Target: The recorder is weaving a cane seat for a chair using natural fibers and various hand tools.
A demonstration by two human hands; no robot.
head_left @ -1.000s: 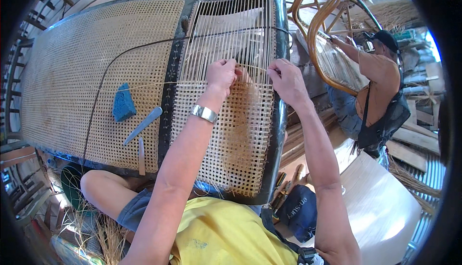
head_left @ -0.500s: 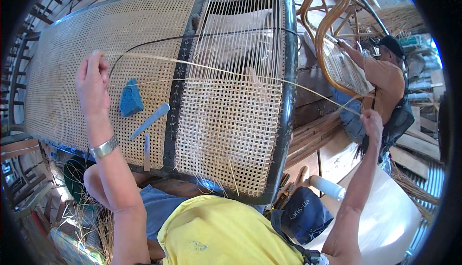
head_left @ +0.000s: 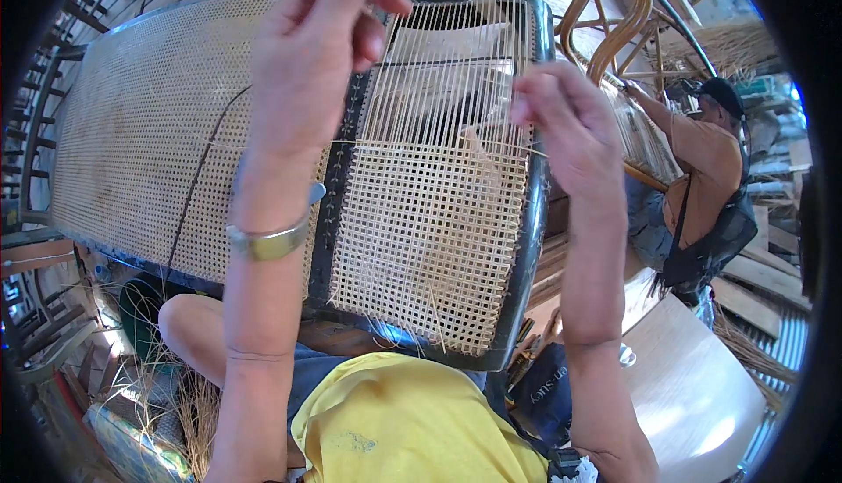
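A dark-framed panel (head_left: pixel 517 299) with woven cane lies before me. Its right opening holds a cane mesh (head_left: pixel 421 246) at the near part and loose parallel strands (head_left: pixel 430 40) at the far part. My left hand (head_left: pixel 320 45) is raised over the panel's far middle, fingers curled and blurred. Above the right rail hovers my right hand (head_left: pixel 570 128), fingertips drawn together, also blurred. What either hand pinches, if anything, cannot be made out. A light cane strand (head_left: pixel 438 143) crosses the opening at the mesh's upper edge. My left forearm mostly hides a pale pointed tool (head_left: pixel 317 192).
Finely woven cane (head_left: pixel 149 132) fills the panel's larger left part. At the right, another person (head_left: pixel 702 159) works at a curved rattan frame (head_left: pixel 605 53). A dark cap (head_left: pixel 539 395) lies by my right arm, near a pale board (head_left: pixel 702 387). Loose cane (head_left: pixel 202 404) gathers at lower left.
Both hands have come inward and away from me, from far apart to over the panel. The long strand stretched between them no longer shows. My left arm now covers the blue block.
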